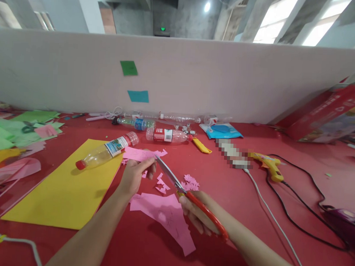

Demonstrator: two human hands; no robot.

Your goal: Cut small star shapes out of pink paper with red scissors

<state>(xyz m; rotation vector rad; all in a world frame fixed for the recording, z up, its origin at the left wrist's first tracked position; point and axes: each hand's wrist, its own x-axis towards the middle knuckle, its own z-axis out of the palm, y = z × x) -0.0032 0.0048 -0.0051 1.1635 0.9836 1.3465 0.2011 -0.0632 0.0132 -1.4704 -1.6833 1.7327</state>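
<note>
My left hand [138, 174] is closed on a strip of pink paper [138, 154], pinched between thumb and fingers. My right hand [200, 210] grips red-handled scissors [205, 212], whose long metal blades point up and left. Their tips lie close to the paper near my left fingertips; whether they touch it I cannot tell. Below the blades rests a larger pink sheet [165, 216] with cut edges. Small pink offcuts [162, 185] are scattered between my hands, and a pile of little pink cut-outs [190, 183] sits beside the scissors.
A yellow sheet [66, 187] lies at left, with a plastic bottle [112, 149] across its corner. More bottles [168, 135] lie along the white partition [197, 79]. A yellow glue gun [270, 166], cables and a blue packet [221, 131] are at right. Green paper [7, 131] is heaped far left.
</note>
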